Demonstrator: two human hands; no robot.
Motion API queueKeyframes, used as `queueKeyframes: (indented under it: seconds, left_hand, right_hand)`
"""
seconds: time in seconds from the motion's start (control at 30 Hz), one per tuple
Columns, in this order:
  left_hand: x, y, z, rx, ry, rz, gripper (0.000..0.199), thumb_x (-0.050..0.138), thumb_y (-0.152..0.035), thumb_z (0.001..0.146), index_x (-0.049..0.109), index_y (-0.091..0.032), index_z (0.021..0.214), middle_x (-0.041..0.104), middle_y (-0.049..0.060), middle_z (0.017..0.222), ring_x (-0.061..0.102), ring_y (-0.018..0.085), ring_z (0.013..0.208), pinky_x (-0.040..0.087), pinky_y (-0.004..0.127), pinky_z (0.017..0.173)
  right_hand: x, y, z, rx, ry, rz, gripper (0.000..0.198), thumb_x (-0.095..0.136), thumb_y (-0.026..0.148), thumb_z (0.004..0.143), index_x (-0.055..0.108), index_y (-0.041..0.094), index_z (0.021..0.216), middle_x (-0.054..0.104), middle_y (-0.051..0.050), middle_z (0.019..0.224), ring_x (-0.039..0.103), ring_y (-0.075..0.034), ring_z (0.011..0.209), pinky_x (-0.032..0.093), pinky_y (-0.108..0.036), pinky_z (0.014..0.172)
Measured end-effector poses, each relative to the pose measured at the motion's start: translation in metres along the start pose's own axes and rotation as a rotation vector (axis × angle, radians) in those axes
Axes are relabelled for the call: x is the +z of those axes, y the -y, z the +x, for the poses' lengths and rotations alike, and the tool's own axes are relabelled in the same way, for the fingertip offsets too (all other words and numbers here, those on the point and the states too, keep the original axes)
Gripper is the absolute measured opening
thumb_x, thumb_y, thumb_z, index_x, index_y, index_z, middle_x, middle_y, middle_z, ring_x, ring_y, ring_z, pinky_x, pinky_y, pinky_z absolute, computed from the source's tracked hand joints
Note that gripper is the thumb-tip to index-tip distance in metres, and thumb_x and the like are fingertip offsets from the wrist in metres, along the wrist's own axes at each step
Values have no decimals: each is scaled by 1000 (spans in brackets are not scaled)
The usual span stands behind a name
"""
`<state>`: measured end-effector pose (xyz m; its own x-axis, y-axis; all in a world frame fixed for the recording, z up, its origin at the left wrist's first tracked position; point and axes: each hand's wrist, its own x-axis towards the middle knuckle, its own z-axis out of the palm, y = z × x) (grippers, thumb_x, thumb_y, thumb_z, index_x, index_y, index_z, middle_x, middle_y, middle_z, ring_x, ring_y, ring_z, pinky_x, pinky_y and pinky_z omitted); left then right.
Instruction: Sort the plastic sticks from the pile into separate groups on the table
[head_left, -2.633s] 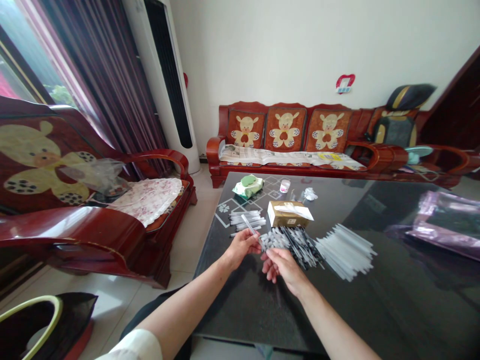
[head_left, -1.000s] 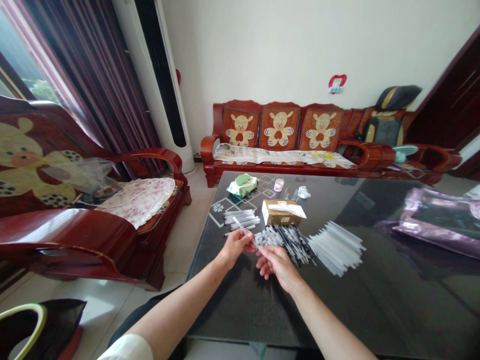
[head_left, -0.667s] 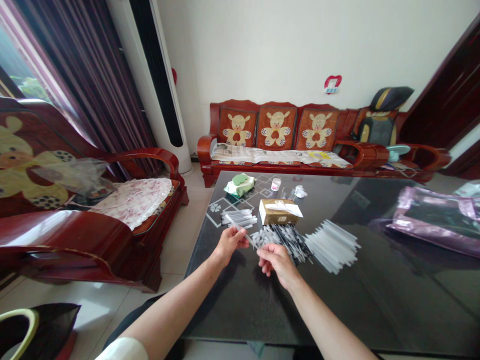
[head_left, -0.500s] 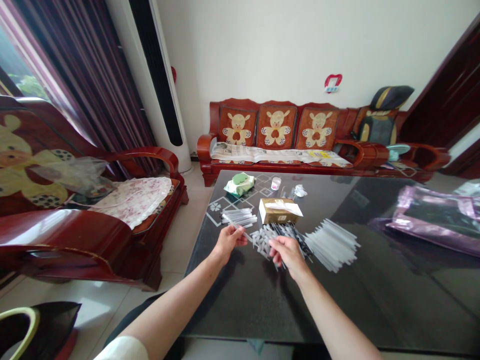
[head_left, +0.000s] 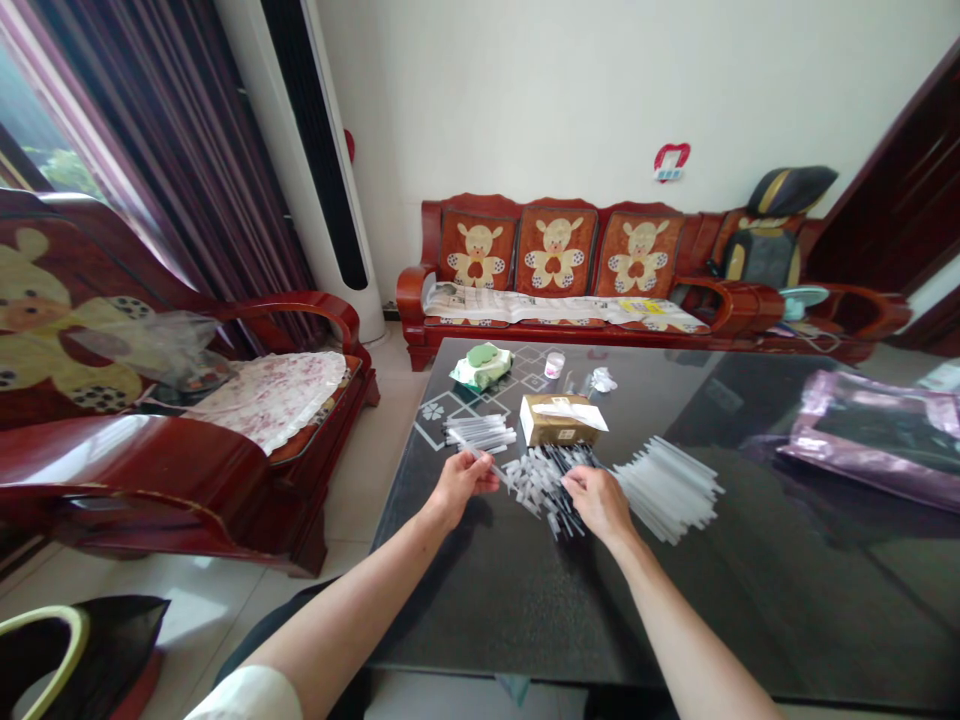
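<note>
My left hand [head_left: 466,486] is pinched around a thin translucent tube [head_left: 498,471] that slants across its fingertips. At the right side of a loose pile of dark thin sticks with whitish ends [head_left: 536,484], my right hand [head_left: 596,500] has its fingers pressed together among the dark shafts. What lies between those fingertips is hidden. Just beyond my left hand is a small stack of filled-looking tubes [head_left: 480,432]. A broad row of clear thin tubes [head_left: 670,488] lies to the right of my right hand.
A tissue box [head_left: 561,430] stands behind the pile on the dark table [head_left: 480,610]. Farther back are a green wipes packet [head_left: 482,367], a small white jar [head_left: 554,366] and crumpled tissue [head_left: 603,380]. A purple-edged plastic bag [head_left: 874,445] lies at the right.
My right hand has moved right, from the whitish ends to the dark shafts of the pile. My left hand keeps the tube in nearly the same place.
</note>
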<state>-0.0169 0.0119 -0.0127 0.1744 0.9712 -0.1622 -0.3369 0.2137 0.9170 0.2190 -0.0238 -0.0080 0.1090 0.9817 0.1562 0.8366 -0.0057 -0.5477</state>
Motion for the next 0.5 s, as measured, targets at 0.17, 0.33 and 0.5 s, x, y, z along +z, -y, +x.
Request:
queueKeyframes:
  seconds: [0.17, 0.33, 0.5]
  left_hand:
    - [5, 3, -4, -10, 36, 17, 39, 78, -44, 67, 62, -10, 79, 65, 5, 67, 62, 13, 58, 54, 28, 60]
    - [6, 3, -5, -17, 65, 34, 41, 78, -44, 65, 63, -9, 79, 65, 5, 66, 62, 13, 58, 54, 27, 58]
    - [-12, -12, 12, 87, -91, -14, 36, 78, -39, 66, 61, -9, 78, 64, 4, 65, 63, 13, 57, 55, 28, 60]
  right_hand:
    - [17, 33, -18, -120, 245, 445, 34, 45, 39, 88, 64, 20, 68, 62, -1, 53, 51, -13, 39, 38, -25, 44]
    - [27, 47, -28, -148, 291, 485, 34, 48, 35, 86, 59, 19, 58, 60, 0, 51, 50, -11, 38, 38, -23, 45]
    - [4, 22, -15, -185, 303, 224, 31, 48, 23, 81, 60, 17, 54, 60, -1, 50, 53, -11, 44, 37, -23, 51]
